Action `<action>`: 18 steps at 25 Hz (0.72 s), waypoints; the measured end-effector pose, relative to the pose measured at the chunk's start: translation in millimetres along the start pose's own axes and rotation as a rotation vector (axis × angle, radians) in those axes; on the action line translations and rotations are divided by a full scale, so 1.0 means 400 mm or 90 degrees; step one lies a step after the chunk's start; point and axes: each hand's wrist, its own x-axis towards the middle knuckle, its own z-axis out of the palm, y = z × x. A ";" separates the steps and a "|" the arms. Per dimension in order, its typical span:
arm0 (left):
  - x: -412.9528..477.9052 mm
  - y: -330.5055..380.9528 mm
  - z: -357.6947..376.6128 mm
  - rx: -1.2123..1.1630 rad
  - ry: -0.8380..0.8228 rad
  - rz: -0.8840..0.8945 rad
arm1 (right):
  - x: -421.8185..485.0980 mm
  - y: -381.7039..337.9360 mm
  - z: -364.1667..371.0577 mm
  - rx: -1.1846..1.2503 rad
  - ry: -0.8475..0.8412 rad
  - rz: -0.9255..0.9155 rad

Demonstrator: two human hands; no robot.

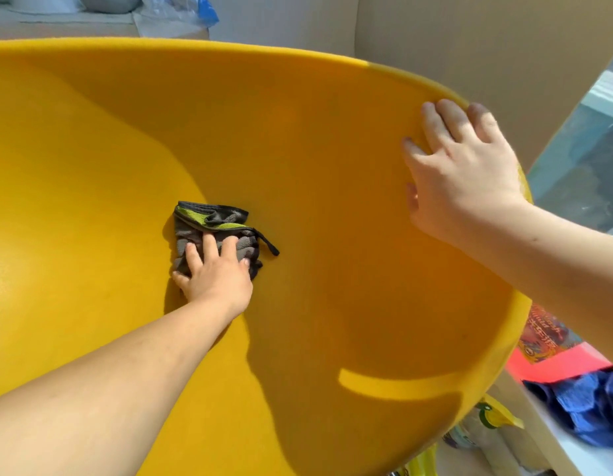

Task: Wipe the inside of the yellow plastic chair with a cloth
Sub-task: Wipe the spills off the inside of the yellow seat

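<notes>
Pressing a crumpled grey-and-green microfibre cloth [212, 231] flat-fingered, left grip [217, 278] is wiping mid-seat inside the large yellow plastic chair shell [126, 132]. Right grip [466, 173], fingers spread and holding nothing, is bracing against the far-right rim. Wiping probably partway; next stroke is likely calling for even pressure across the curved wall.

Yellow plastic chair [298, 132], matt and finely grained, bears a grey, fleecy cloth [212, 219] with green lining; at 4 o'clock lie glossy printed packaging [538, 338] and crumpled blue fabric [586, 407].
</notes>
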 end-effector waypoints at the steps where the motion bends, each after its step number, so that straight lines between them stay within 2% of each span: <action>1: 0.005 0.043 -0.004 -0.059 0.005 -0.055 | 0.004 0.010 -0.009 -0.003 0.000 0.023; 3: 0.029 0.141 -0.026 -0.194 -0.005 -0.150 | 0.012 0.020 -0.018 0.013 -0.005 0.075; 5: 0.051 0.251 -0.044 -0.283 -0.005 -0.121 | 0.017 0.015 -0.017 0.044 -0.019 0.117; 8: 0.014 0.448 -0.092 -0.411 -0.009 0.048 | 0.017 0.007 -0.014 0.113 0.004 0.149; 11: -0.088 0.544 -0.124 -0.533 -0.009 0.297 | 0.014 0.002 -0.016 0.174 0.053 0.178; 13: -0.182 0.505 -0.112 -0.521 -0.059 0.418 | 0.008 -0.007 -0.018 0.197 0.033 0.178; 14: -0.234 0.465 -0.095 -0.484 -0.110 0.442 | 0.002 -0.014 -0.024 0.211 0.018 0.170; 16: -0.333 0.347 -0.047 -0.317 -0.201 0.461 | -0.024 -0.042 -0.045 0.230 0.005 0.132; 18: -0.377 0.197 -0.008 -0.149 -0.227 0.493 | -0.054 -0.092 -0.068 0.251 -0.012 0.078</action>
